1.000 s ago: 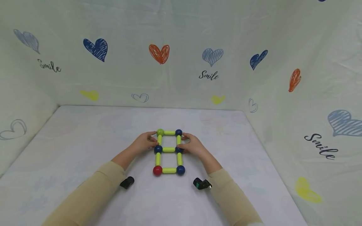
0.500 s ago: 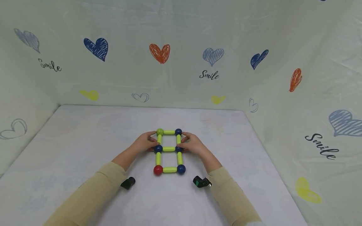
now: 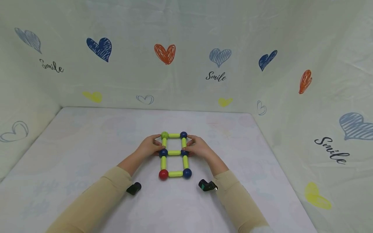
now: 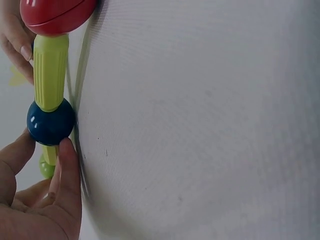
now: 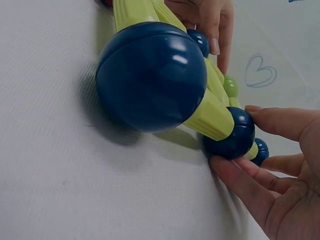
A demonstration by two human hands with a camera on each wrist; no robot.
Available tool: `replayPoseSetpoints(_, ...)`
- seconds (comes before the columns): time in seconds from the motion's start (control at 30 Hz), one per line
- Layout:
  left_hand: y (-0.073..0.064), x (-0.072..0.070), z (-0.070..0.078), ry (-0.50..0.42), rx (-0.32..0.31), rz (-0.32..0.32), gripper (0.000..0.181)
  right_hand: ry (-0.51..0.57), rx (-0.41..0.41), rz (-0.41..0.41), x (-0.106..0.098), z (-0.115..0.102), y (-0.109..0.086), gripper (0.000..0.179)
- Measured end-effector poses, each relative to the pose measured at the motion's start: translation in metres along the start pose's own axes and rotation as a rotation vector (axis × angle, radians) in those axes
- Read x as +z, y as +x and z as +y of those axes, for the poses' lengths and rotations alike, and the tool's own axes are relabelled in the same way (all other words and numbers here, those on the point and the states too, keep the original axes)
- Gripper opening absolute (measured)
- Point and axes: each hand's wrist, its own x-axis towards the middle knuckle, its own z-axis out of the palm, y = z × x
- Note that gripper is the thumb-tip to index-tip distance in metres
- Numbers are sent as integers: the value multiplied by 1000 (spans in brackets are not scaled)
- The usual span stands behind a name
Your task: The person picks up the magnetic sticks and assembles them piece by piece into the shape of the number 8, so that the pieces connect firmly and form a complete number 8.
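A flat ladder-shaped frame of yellow-green rods [image 3: 174, 152] and coloured balls lies between both hands. Its far corners are a green ball [image 3: 164, 135] and a blue ball [image 3: 183, 135]; its near corners are a red ball [image 3: 163, 174] and a blue ball [image 3: 187, 173]. My left hand [image 3: 148, 146] pinches the left middle blue ball [image 4: 50, 122], one finger reaching toward the green ball. Opposite it, my right hand [image 3: 200, 147] has thumb and finger on the right middle blue ball [image 5: 235, 135], another fingertip beside the far blue ball.
Under the frame is a pale, faintly patterned tabletop [image 3: 96, 139]. Black wrist cameras [image 3: 207, 185] sit by both sleeves, close to the table. Behind and at the sides hangs a white curtain [image 3: 186, 29] printed with hearts and "Smile".
My left forearm and its wrist camera have shifted slightly right. Both hands keep the same hold on the frame, which looks almost unchanged.
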Motion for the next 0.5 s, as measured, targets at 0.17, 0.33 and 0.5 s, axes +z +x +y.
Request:
replayPoseSetpoints(0.17, 2, 0, -2, -10, -16, 19, 69, 8, 7, 10, 3, 0, 2, 71)
replayPoseSetpoints(0.33, 2, -4, -5, 19, 0, 28, 68, -27, -6, 22, 4, 0, 2, 66)
replayPoseSetpoints(0.5, -6, -13, -3, 134, 70, 47, 68, -188, -115, 53, -8, -3, -8, 65)
